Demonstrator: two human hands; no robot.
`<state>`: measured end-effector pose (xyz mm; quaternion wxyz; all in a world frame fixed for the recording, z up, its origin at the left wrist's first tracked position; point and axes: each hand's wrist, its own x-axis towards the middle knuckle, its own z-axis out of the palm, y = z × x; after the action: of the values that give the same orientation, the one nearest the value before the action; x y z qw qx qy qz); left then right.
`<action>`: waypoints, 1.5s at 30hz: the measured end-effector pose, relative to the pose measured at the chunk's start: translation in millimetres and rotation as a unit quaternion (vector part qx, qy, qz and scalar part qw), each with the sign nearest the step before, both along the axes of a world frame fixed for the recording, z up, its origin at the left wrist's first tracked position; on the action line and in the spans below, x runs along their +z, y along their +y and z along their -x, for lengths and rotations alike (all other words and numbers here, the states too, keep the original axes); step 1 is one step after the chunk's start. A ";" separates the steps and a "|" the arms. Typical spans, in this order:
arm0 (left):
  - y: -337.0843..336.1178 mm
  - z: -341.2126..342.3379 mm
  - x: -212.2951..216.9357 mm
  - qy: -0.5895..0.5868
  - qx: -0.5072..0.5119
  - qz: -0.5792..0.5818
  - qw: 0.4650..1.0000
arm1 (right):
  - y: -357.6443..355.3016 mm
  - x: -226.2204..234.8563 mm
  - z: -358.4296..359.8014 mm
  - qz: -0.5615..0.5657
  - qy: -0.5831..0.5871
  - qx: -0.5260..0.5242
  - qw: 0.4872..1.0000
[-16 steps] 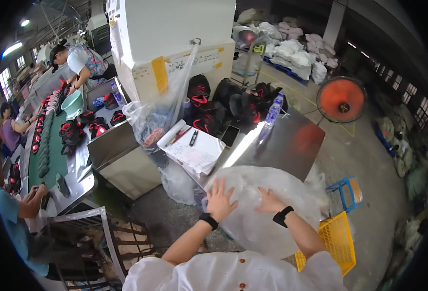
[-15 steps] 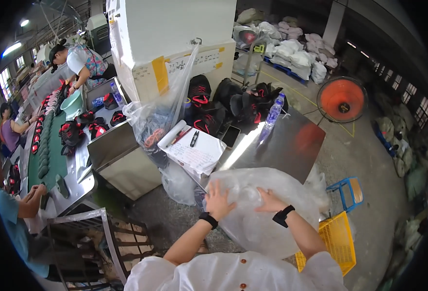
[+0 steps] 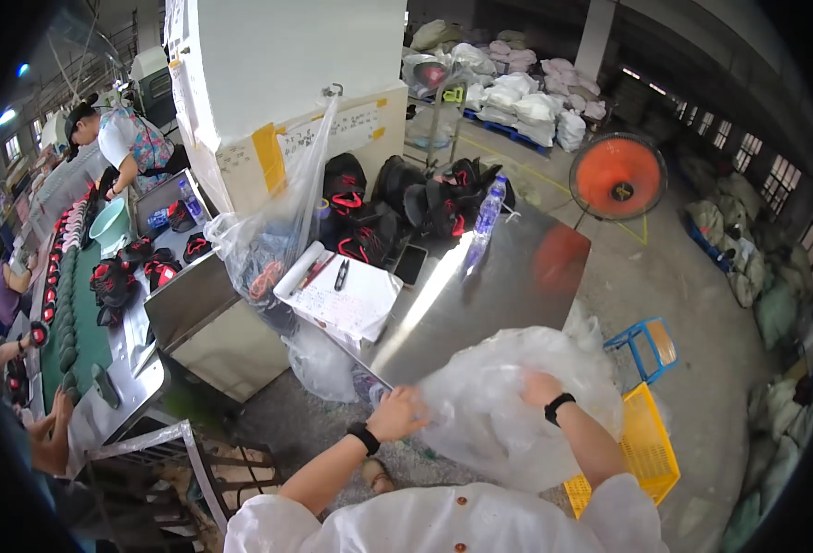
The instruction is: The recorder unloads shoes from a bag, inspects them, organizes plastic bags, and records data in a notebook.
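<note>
A large, clear plastic bag hangs crumpled over the near edge of the metal table. At its left edge, my left hand has its fingers bent round the film. On the bag's right part lies my right hand; plastic and blur veil its fingertips, so their grip is unclear. Beyond the bag, a notebook with pens and small black thread snips on it lies at the table's left side. Next to it are a phone and a tilted-looking water bottle.
Black-and-red shoes crowd the table's back. A yellow crate and blue stool stand at right, a large orange fan beyond. At left, co-workers work along a green conveyor; a metal rack stands near me.
My left hand has moved left and down to the bag's edge, its fingers now bent. My right hand has shifted right, and the bag has lifted and bunched. My view has turned slightly.
</note>
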<state>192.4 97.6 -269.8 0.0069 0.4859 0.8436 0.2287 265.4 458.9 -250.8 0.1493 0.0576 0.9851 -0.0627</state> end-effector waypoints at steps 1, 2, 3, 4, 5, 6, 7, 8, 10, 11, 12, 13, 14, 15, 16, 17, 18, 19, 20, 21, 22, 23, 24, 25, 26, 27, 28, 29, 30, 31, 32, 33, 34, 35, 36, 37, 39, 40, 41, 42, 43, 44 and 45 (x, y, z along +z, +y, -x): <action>5.0 -12.1 14.1 -0.005 0.006 0.008 1.000 | -4.6 2.8 4.8 0.027 -0.004 -0.010 1.000; 18.0 -24.0 32.3 -0.031 0.077 -0.046 0.996 | -14.1 10.1 10.2 0.054 -0.010 -0.023 0.998; 26.4 -39.5 40.8 -0.053 0.150 -0.098 0.982 | -21.4 14.6 14.0 0.086 -0.017 -0.023 0.996; 28.5 -48.9 21.9 -0.054 0.162 -0.093 0.981 | -28.2 16.0 15.3 0.115 -0.023 -0.019 0.993; 33.0 -45.6 -11.1 -0.096 0.249 -0.034 0.963 | -28.4 3.5 12.0 0.117 -0.023 -0.010 0.993; 37.5 -46.5 -32.1 -0.137 0.326 0.025 0.935 | -23.6 -18.9 8.6 0.137 0.003 -0.016 0.990; 42.3 -55.0 -31.6 -0.229 0.283 0.127 0.923 | -14.1 -34.5 5.5 0.156 0.032 -0.024 0.987; 26.2 -63.4 -70.5 -0.187 0.172 0.150 0.956 | -22.8 -34.6 1.3 0.158 0.032 0.003 0.987; 47.7 -102.9 -26.7 -0.253 0.126 0.020 0.959 | -8.6 -29.6 -25.2 0.069 0.176 0.036 0.981; 59.8 -112.9 -13.8 -0.252 0.122 0.011 0.960 | 1.4 -37.9 -31.3 0.071 0.176 0.043 0.981; 76.1 -115.6 -5.2 -0.087 0.165 -0.053 0.981 | 11.0 -45.8 -33.5 0.072 0.188 0.033 0.979; 83.7 -124.0 1.1 0.080 0.206 -0.109 0.969 | 13.6 -54.3 -41.5 0.077 0.196 0.025 0.977; 80.8 -129.3 -4.5 0.078 0.223 -0.102 0.966 | 4.5 -28.8 -40.6 0.106 0.087 0.030 0.990; 77.0 -129.2 -16.9 0.024 0.336 -0.147 0.930 | -0.8 -30.1 -40.4 0.112 0.082 0.047 0.989; 79.7 -129.7 -18.3 -0.027 0.434 -0.195 0.879 | -0.5 -32.3 -35.7 0.129 0.088 0.047 0.987; 84.6 -140.3 -22.0 -0.023 0.441 -0.194 0.876 | -0.9 -34.6 -35.8 0.147 0.095 0.048 0.983; 94.6 -153.6 -26.7 -0.281 0.341 -0.224 0.869 | -0.5 -36.5 -40.3 0.149 0.122 0.057 0.980; 101.2 -168.9 -32.4 -0.514 0.220 -0.243 0.793 | -6.4 -38.3 -42.0 0.154 0.120 0.074 0.978; 110.9 -180.2 -42.7 -0.410 0.249 -0.118 0.869 | -13.0 -37.9 -42.0 0.123 0.106 0.085 0.983; 123.4 -186.2 -51.0 -0.296 0.274 0.012 0.915 | -19.0 -36.4 -39.4 0.090 0.095 0.100 0.986; 138.1 -198.0 -20.4 -0.308 0.225 0.023 0.924 | -20.1 -35.2 -42.8 0.073 0.087 0.091 0.989; 146.1 -213.7 37.6 -0.314 0.181 0.033 0.931 | -24.1 -29.7 -44.7 0.058 0.085 0.086 0.991; 166.2 -229.1 91.9 -0.299 0.099 -0.069 0.947 | 41.1 -97.3 -33.8 0.052 0.098 0.074 0.991; 188.0 -245.2 141.4 -0.289 -0.005 -0.168 0.943 | 92.1 -140.8 -9.9 -0.075 0.203 -0.015 0.976; 176.8 -262.7 181.7 -0.242 -0.024 -0.249 0.938 | 61.8 -143.7 -3.3 -0.065 0.201 0.022 0.977; 169.5 -277.0 211.8 -0.190 -0.062 -0.325 0.924 | 87.1 -130.5 9.1 -0.058 0.174 0.052 0.982; 157.8 -287.5 222.1 -0.186 -0.048 -0.331 0.924 | 138.7 -148.2 -13.0 -0.052 0.148 0.078 0.985; 141.1 -298.2 232.6 -0.175 -0.085 -0.389 0.900 | 201.6 -175.4 -58.4 -0.052 0.124 0.103 0.986; 122.0 -307.5 235.3 -0.163 -0.115 -0.446 0.872 | 221.9 -186.0 -83.6 -0.052 0.096 0.133 0.985; 120.0 -317.1 218.8 -0.164 -0.110 -0.445 0.873 | 215.8 -193.2 -98.3 -0.044 0.067 0.146 0.986; 114.5 -330.5 194.9 -0.221 -0.073 -0.483 0.844 | 195.1 -194.6 -103.4 -0.036 0.039 0.168 0.984; 107.1 -337.5 173.5 -0.278 -0.038 -0.518 0.808 | 174.5 -196.5 -112.4 -0.030 0.011 0.187 0.982; 97.4 -341.0 168.3 -0.185 -0.002 -0.525 0.831 | 158.1 -192.4 -128.4 -0.032 -0.021 0.206 0.978; 91.2 -343.1 164.6 -0.188 -0.002 -0.533 0.825 | 170.5 -208.3 -180.1 -0.036 -0.054 0.213 0.975; 87.6 -343.2 157.4 -0.260 0.032 -0.501 0.825 | 151.7 -205.2 -197.9 -0.035 -0.090 0.227 0.969; 86.1 -341.7 144.4 -0.333 0.063 -0.465 0.818 | 122.4 -208.5 -214.8 -0.034 -0.126 0.239 0.962; 92.1 -344.4 92.8 -0.391 0.083 -0.455 0.796 | 38.6 -191.2 -238.6 -0.032 -0.192 0.255 0.947; 88.1 -351.9 90.3 -0.380 0.103 -0.404 0.826 | -14.7 -176.1 -245.3 -0.029 -0.222 0.256 0.940; 85.9 -361.2 85.6 -0.371 0.115 -0.348 0.853 | -56.6 -162.7 -256.3 -0.023 -0.252 0.251 0.934; 79.2 -371.1 70.2 -0.326 0.155 -0.317 0.877 | -79.3 -153.3 -269.5 -0.016 -0.282 0.250 0.926; 74.4 -375.8 44.5 -0.331 0.146 -0.315 0.877 | -57.0 -152.9 -283.6 -0.009 -0.310 0.247 0.918; 70.5 -381.6 11.5 -0.302 0.196 -0.287 0.888 | -11.6 -148.6 -299.4 -0.003 -0.340 0.250 0.906; 73.2 -391.7 -11.7 -0.273 0.243 -0.258 0.894 | 39.0 -142.3 -314.4 0.002 -0.370 0.251 0.895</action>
<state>584.0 170.8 -281.5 0.0555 0.1693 0.8113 0.5569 579.8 497.8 -393.1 0.5141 -0.1725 0.8402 0.0002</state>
